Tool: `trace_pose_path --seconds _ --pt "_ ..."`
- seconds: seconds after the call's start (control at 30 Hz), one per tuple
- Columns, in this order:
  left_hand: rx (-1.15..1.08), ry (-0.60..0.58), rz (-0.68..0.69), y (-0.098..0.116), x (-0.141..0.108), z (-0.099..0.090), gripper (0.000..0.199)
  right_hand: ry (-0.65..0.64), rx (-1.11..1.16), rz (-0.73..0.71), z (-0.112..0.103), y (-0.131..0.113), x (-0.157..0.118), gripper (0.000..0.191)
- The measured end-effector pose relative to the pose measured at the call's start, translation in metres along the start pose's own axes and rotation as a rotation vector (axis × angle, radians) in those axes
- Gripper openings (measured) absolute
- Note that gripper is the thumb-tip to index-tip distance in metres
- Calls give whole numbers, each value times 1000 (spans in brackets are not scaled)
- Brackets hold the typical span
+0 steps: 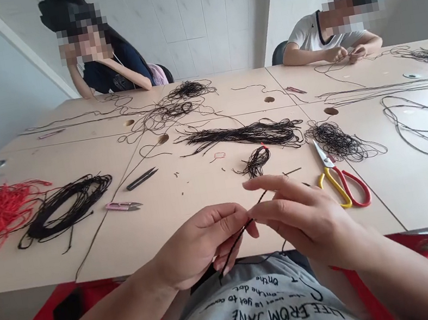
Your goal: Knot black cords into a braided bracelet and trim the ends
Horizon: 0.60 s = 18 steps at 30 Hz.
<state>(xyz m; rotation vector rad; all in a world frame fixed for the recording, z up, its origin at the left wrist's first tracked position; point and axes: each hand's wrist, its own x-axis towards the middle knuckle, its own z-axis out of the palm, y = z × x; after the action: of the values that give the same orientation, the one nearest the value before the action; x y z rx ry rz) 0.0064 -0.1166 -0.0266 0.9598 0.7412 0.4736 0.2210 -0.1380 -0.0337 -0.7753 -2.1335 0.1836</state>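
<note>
Pinches black cord (pixel 234 247) at the tabletop's (pixel 157 214) near edge, in the narrowed fingertips of left hand (pixel 206 241) and right hand (pixel 312 214), seemingly to keep it steady. Has scissors (pixel 328 163) beside the right hand, handles bodyward, presumably for easy reach.

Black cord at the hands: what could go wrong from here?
The thin black cord could slip from the left hand. The right hand is near the scissors and might knock them. The small cord bundle just beyond the hands could snag a loose end.
</note>
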Motion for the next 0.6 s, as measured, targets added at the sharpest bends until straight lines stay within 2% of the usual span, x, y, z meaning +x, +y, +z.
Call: trace_pose_path --seconds 0.17,0.27,0.43,0.6 --pt "105 -54 43 11 -8 4 47 10 71 3 -5 -1 2 20" --pt "152 -75 96 18 -9 6 42 42 24 -14 -9 -3 4 20" --pt "76 -129 18 35 -9 10 29 88 -54 -44 -21 -6 10 14" --pt "88 -29 91 49 -15 13 25 115 -76 58 -38 -1 11 14"
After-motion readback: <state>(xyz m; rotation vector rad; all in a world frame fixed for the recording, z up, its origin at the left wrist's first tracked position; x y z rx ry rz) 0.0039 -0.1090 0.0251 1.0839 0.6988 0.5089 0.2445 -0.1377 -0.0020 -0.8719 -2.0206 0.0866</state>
